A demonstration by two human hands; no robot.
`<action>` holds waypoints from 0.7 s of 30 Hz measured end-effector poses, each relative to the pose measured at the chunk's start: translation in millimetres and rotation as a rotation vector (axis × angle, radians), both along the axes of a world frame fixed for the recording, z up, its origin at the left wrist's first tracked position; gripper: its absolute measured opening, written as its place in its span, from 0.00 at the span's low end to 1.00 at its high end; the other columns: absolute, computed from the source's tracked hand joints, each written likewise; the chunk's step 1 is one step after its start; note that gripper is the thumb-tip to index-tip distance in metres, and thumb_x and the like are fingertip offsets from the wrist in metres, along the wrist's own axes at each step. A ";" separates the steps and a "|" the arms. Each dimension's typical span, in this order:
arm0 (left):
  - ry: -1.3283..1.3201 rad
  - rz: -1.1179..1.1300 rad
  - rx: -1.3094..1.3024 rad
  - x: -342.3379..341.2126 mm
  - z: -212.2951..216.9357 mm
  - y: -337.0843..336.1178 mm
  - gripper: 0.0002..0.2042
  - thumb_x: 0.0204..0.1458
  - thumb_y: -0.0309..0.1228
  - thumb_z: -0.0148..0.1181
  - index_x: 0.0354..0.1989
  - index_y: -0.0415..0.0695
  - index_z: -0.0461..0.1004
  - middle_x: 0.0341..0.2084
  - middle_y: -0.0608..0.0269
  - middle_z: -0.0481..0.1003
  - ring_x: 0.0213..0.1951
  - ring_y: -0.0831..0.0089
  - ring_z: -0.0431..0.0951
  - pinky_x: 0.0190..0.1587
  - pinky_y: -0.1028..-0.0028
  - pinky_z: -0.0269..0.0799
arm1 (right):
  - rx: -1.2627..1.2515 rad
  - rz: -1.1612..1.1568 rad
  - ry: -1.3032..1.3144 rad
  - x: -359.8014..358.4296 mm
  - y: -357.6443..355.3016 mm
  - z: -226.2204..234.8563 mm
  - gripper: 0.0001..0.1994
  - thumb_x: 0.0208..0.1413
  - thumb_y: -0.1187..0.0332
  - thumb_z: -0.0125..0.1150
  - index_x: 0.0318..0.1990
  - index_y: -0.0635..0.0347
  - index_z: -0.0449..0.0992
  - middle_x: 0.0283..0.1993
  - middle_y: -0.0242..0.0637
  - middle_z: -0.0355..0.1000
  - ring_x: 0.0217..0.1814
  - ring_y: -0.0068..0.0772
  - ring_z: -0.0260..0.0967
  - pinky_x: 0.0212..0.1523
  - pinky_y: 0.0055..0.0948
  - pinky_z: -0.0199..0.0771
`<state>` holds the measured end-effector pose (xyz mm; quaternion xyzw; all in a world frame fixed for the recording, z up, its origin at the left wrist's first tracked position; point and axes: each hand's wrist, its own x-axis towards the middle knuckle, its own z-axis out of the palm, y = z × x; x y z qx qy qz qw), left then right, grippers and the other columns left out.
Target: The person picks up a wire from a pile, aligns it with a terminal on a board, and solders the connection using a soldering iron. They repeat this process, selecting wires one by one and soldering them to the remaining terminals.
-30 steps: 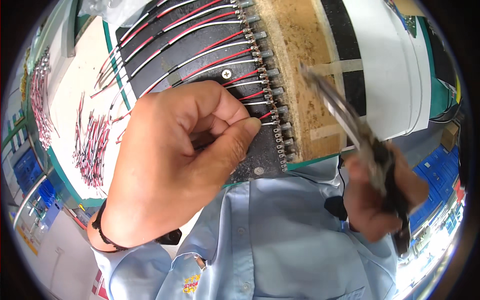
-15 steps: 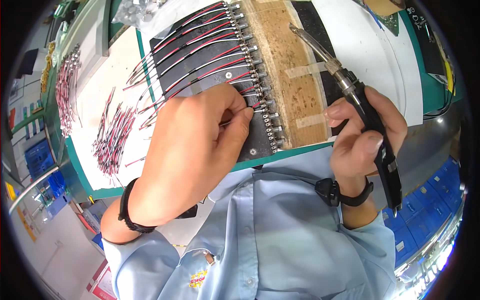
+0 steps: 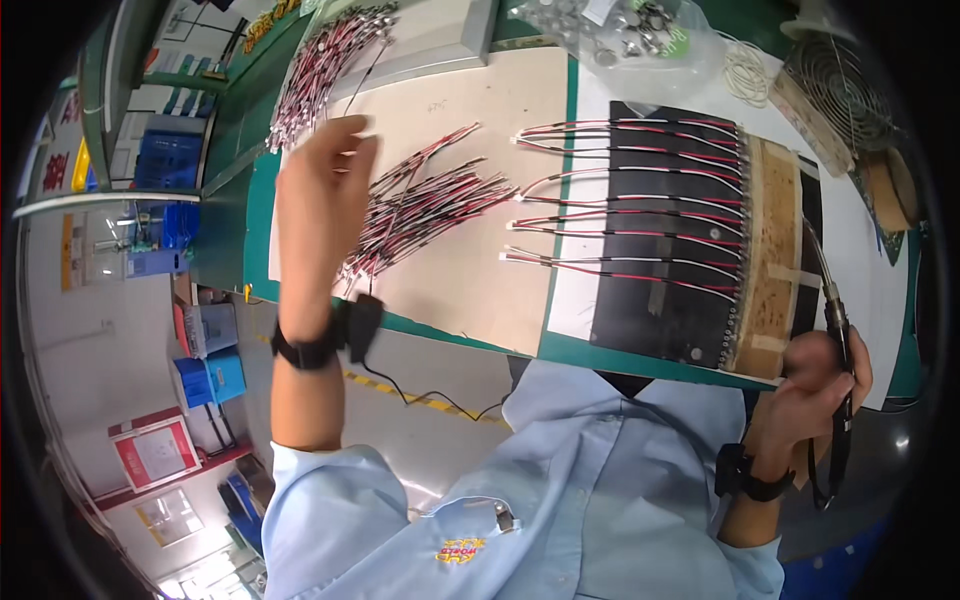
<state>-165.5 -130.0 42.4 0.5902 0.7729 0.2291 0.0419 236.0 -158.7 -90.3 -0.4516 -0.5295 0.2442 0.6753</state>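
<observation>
You look through the left one of two wide fisheye cameras worn side by side on your head, facing down past your light blue shirt [image 3: 560, 520] onto the green-edged bench [image 3: 565, 345]. It sits near enough to show your left hand [image 3: 325, 190] and right hand [image 3: 815, 385] whole, yet wide enough to include the floor [image 3: 430, 450], with straight edges bending toward its dark rim.

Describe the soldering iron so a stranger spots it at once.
Find the black board, then the brown strip along its right side. Just right of that strip, the right hand holds the soldering iron. Unlike its flat neighbours, it is slender, with a metal shaft and black handle.
</observation>
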 end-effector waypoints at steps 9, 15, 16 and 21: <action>-0.054 -0.116 -0.228 -47.8 -59.2 2.7 0.11 0.54 0.33 0.62 0.33 0.34 0.76 0.21 0.59 0.75 0.24 0.76 0.71 0.29 0.74 0.67 | -0.034 -0.020 -0.040 3.9 -2.4 2.6 0.23 0.68 0.57 0.38 0.54 0.73 0.63 0.29 0.43 0.71 0.29 0.32 0.68 0.30 0.28 0.69; -0.217 -0.237 -0.085 -54.8 -44.7 5.5 0.07 0.60 0.27 0.54 0.35 0.35 0.70 0.19 0.65 0.69 0.24 0.80 0.67 0.28 0.78 0.63 | -0.055 -0.024 -0.073 5.0 -2.0 4.2 0.24 0.67 0.55 0.41 0.54 0.72 0.63 0.30 0.44 0.72 0.28 0.32 0.68 0.31 0.29 0.70; -0.239 -0.222 -0.098 -56.1 -38.7 7.5 0.07 0.59 0.28 0.54 0.35 0.35 0.69 0.18 0.63 0.69 0.23 0.78 0.67 0.28 0.77 0.63 | -0.050 -0.028 -0.077 5.0 -0.9 5.3 0.23 0.67 0.56 0.41 0.54 0.72 0.63 0.31 0.45 0.72 0.28 0.32 0.67 0.31 0.29 0.70; -0.225 -0.206 -0.075 -28.7 -8.8 -3.5 0.05 0.59 0.24 0.54 0.34 0.35 0.69 0.19 0.62 0.68 0.23 0.81 0.65 0.27 0.78 0.62 | -0.024 -0.090 -0.215 -4.4 -8.4 27.5 0.28 0.68 0.51 0.36 0.59 0.72 0.58 0.35 0.51 0.73 0.33 0.37 0.72 0.39 0.35 0.75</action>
